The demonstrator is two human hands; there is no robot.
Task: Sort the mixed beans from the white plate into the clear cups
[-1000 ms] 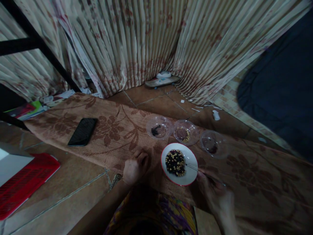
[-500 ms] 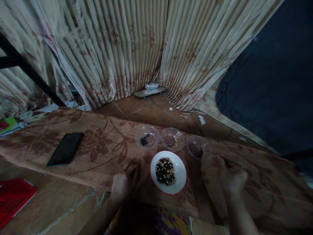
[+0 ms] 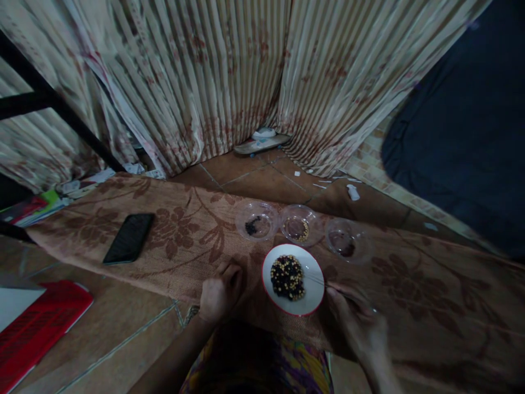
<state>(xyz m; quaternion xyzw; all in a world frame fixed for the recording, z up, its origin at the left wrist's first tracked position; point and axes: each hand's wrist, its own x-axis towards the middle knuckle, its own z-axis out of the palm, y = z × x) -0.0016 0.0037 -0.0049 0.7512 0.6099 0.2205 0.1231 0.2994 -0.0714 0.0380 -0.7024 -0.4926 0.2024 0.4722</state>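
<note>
L hand (image 3: 221, 293) rests on the cloth (image 3: 184, 262), fingers curled in a loose fist, nothing visible in it. R hand (image 3: 361, 323) grips tweezers (image 3: 315, 278), tips over the plate (image 3: 314, 300), right of the mixed bean pile (image 3: 287, 278); can't tell if they pinch a bean. Plate's unheld, so a hard prod could prob. slide it & scatter beans; a weak pinch could drop one. Farther off, clear tubs w/ black bits (left tub (image 3: 269, 226)), yellow (mid tub (image 3: 292, 224)) & dark red (right tub (image 3: 334, 238)) sit close; a clumsy reach could knock one into its neighbour. Dim light may make black & dark red easy to confuse.
</note>
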